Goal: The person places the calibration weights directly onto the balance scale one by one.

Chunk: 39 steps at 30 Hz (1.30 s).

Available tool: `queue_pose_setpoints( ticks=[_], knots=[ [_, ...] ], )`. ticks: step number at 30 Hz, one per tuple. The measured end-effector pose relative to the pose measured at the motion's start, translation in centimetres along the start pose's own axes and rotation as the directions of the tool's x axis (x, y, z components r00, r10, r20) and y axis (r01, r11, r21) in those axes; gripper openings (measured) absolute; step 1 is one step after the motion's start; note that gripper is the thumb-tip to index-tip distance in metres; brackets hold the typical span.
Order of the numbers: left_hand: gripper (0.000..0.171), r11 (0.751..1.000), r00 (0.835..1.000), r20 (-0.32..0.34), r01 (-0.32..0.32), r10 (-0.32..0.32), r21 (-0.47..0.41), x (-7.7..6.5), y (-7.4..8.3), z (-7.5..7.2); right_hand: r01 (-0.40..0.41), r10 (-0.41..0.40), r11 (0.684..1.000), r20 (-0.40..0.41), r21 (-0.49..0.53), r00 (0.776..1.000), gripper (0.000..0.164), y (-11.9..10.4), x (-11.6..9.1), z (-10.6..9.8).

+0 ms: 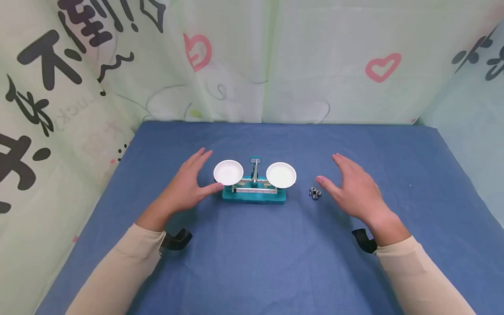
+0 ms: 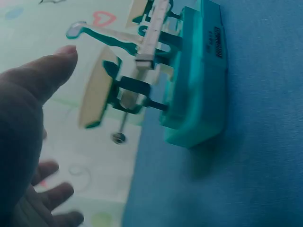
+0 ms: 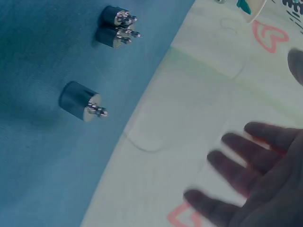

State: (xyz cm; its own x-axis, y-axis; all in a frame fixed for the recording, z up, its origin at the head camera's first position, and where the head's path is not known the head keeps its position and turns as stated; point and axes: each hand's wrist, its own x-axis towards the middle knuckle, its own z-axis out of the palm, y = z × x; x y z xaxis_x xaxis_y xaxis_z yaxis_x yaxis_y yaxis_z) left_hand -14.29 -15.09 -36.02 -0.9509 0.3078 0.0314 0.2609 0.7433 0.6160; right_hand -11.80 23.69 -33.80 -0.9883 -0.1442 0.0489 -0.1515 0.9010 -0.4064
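Observation:
A teal balance scale (image 1: 253,197) stands on the blue cloth, with a white left pan (image 1: 228,172) and a white right pan (image 1: 281,175). My left hand (image 1: 189,186) is at the scale's left side, fingers spread and holding nothing; its thumb tip overlaps the base's corner in the head view. To the right of the scale sits a small cluster of metal weights (image 1: 315,193). The right wrist view shows one knobbed cylindrical weight (image 3: 78,101) standing apart from the others. Beside the weights my right hand (image 1: 356,188) hovers with loosely extended fingers and nothing in it.
Blue cloth (image 1: 252,262) covers the table. A pale printed curtain (image 1: 315,65) with hearts and dark characters hangs behind it and along both sides. Dark straps (image 1: 177,239) sit at both wrists, over light sleeves.

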Motion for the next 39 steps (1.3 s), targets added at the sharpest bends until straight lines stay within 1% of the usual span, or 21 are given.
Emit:
queue_pose_setpoints(
  ticks=[4,7,10,12,16,18,21,24,27,30,34,39],
  knots=[
    [0.085,0.995,0.999,-0.035,0.007,-0.011,-0.096,-0.1,-0.7,1.1,0.008,-0.006,0.996,-0.020,0.084,1.000,0.069,0.7,-0.4,0.5],
    [0.082,0.979,0.998,-0.040,0.049,-0.058,-0.198,-0.2,-1.2,2.1,0.014,-0.008,0.992,-0.044,0.128,0.999,0.066,1.3,-0.6,1.2],
    [0.078,0.948,0.991,-0.014,0.120,-0.130,-0.296,-0.2,-1.7,3.1,-0.003,0.011,0.984,-0.046,0.178,0.999,0.065,1.8,-0.8,1.9],
    [0.075,0.921,0.984,0.013,0.168,-0.175,-0.352,-0.2,-2.0,3.6,-0.020,0.028,0.979,-0.037,0.204,0.999,0.065,2.1,-1.0,2.3],
    [0.068,0.868,0.971,0.056,0.233,-0.233,-0.438,0.0,-2.5,4.5,-0.040,0.046,0.974,-0.018,0.223,0.999,0.064,2.7,-1.1,2.8],
    [0.065,0.849,0.965,0.064,0.255,-0.255,-0.462,0.1,-2.5,4.8,-0.042,0.045,0.974,-0.007,0.221,0.999,0.061,2.9,-1.1,3.0],
    [0.060,0.838,0.958,0.071,0.279,-0.279,-0.469,0.2,-2.4,5.2,-0.047,0.044,0.977,0.017,0.207,0.999,0.056,3.3,-0.9,3.2],
    [0.056,0.834,0.954,0.070,0.289,-0.291,-0.471,0.2,-2.2,5.6,-0.057,0.049,0.981,0.049,0.184,0.998,0.050,3.6,-0.6,3.5],
    [0.052,0.837,0.955,0.057,0.283,-0.291,-0.468,0.3,-2.1,5.9,-0.071,0.058,0.984,0.085,0.162,0.995,0.044,3.8,-0.3,3.7],
    [0.047,0.846,0.960,0.043,0.265,-0.277,-0.462,0.3,-2.1,6.1,-0.072,0.056,0.987,0.112,0.147,0.992,0.040,4.0,0.0,3.8],
    [0.041,0.864,0.964,0.024,0.248,-0.265,-0.437,0.4,-2.1,6.2,-0.053,0.037,0.991,0.129,0.125,0.991,0.035,4.1,0.7,4.0],
    [0.038,0.887,0.963,0.020,0.255,-0.268,-0.384,0.4,-2.2,6.3,-0.046,0.030,0.994,0.159,0.101,0.987,0.033,4.1,1.3,4.3]
  ],
)
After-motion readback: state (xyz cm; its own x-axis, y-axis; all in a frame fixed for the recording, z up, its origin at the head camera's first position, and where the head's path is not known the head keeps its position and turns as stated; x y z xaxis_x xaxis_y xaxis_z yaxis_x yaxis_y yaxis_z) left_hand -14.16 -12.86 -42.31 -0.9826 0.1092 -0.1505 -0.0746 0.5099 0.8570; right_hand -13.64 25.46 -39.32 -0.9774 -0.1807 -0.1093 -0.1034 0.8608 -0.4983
